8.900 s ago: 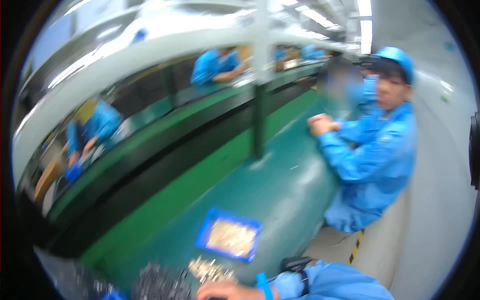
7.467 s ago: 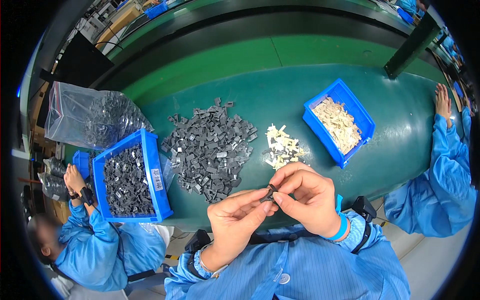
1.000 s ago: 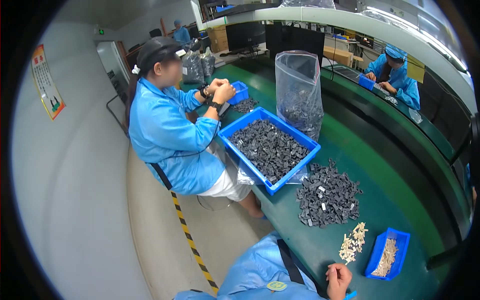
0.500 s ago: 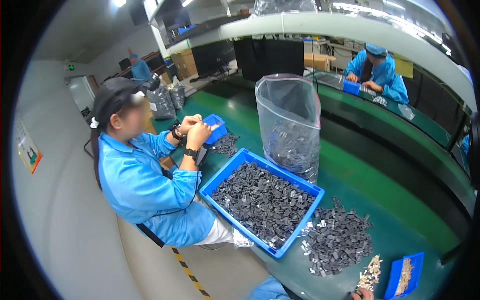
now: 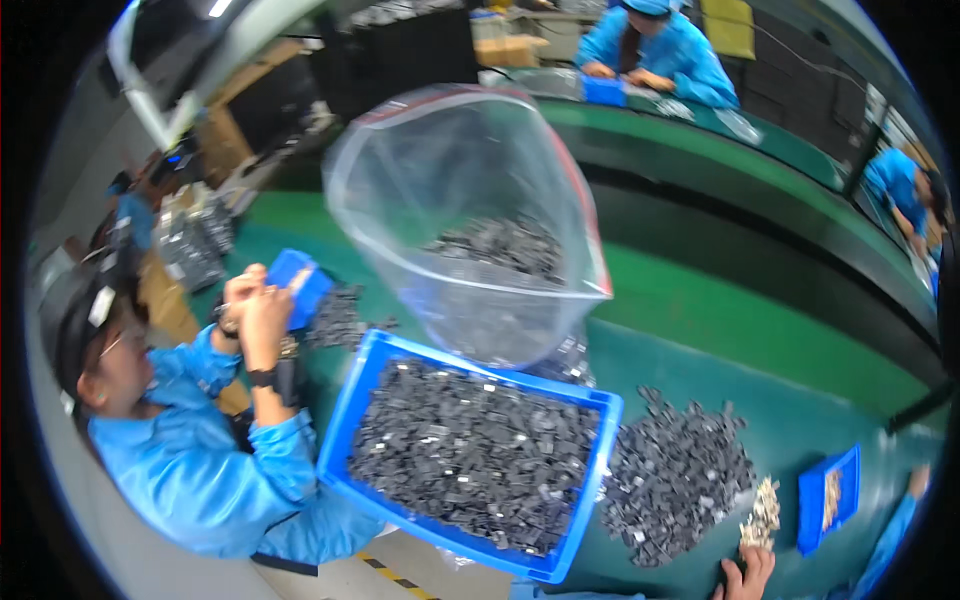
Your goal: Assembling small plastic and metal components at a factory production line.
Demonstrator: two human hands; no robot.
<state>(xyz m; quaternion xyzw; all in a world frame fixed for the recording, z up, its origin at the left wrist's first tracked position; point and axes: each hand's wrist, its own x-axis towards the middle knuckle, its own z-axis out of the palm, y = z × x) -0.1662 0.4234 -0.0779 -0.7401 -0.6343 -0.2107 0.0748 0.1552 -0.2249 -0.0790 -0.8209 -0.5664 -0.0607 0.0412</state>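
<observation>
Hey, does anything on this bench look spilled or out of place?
Possibly: dark parts lie in a loose heap on the bench right of the large blue bin, and cream pieces lie outside the small blue bin at right. Both look spilled, though perhaps laid out deliberately. Nothing looks plainly damaged.

Green workbench (image 5: 705, 368), striped floor tape (image 5: 395, 577); ceiling light (image 5: 219, 8)

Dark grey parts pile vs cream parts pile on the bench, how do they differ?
Colour: the dark grey pile is mostly charcoal; the cream pile is pale.
Size: the dark grey pile covers far more bench than the cream pile.
Position: the dark grey pile sits beside the large blue bin; the cream pile is at the right hand's fingertips.
Shared: both are loose heaps of small pieces on the green bench.
</observation>
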